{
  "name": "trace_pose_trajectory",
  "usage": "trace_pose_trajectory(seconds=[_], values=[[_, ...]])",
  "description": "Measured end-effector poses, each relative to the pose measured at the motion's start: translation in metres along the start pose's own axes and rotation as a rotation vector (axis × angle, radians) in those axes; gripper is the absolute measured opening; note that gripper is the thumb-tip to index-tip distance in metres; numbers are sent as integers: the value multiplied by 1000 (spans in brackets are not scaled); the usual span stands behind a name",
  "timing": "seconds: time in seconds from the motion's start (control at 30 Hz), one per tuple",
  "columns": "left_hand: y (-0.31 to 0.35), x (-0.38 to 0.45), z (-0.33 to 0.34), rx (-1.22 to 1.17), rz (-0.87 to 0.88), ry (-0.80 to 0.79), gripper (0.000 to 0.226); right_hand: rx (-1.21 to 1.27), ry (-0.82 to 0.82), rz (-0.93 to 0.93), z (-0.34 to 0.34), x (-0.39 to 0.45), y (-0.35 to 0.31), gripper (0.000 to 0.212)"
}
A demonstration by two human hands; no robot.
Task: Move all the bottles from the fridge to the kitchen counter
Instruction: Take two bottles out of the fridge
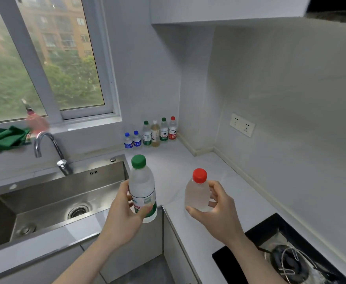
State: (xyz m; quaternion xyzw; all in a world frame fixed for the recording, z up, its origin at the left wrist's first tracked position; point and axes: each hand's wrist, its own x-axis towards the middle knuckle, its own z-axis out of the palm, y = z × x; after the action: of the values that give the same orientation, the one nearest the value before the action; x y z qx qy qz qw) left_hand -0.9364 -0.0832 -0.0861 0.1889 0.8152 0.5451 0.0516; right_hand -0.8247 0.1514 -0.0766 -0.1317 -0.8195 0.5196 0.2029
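Head view: L hand (125, 212) fingers curled round green-capped bottle (143, 189), upright, held above sink (45, 203) right edge; R hand (219, 210) pinches red-capped bottle (197, 193), upright, above kitchen counter (188, 160) right of sink. Six bottles (150, 133) stand in a row at counter's back corner, beyond sink.

It was a home kitchen. A steel sink (51, 193) with a curved tap (45, 144) sat under a window (45, 58) that looked onto apartment blocks. A pale counter (188, 160) turned the corner to a black hob (280, 253), with a wall socket (242, 125) above and a cupboard (219, 9) overhead.
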Motion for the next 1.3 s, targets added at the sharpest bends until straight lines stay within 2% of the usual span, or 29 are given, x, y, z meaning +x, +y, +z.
trace_pose_trajectory(seconds=[0.4,0.57,1.0,1.3], values=[[-75,158,-54,54,-43,-14,57,-76,33,15,114,153,15,57],[-106,217,-62,74,-115,-14,59,-101,-4,60,149,207,27,58],[-170,368,-32,151,-285,58,51,-138,-186,147,214,379,97,59],[-209,444,-15,178,-383,91,57,-160,-266,234,259,467,149,55]])
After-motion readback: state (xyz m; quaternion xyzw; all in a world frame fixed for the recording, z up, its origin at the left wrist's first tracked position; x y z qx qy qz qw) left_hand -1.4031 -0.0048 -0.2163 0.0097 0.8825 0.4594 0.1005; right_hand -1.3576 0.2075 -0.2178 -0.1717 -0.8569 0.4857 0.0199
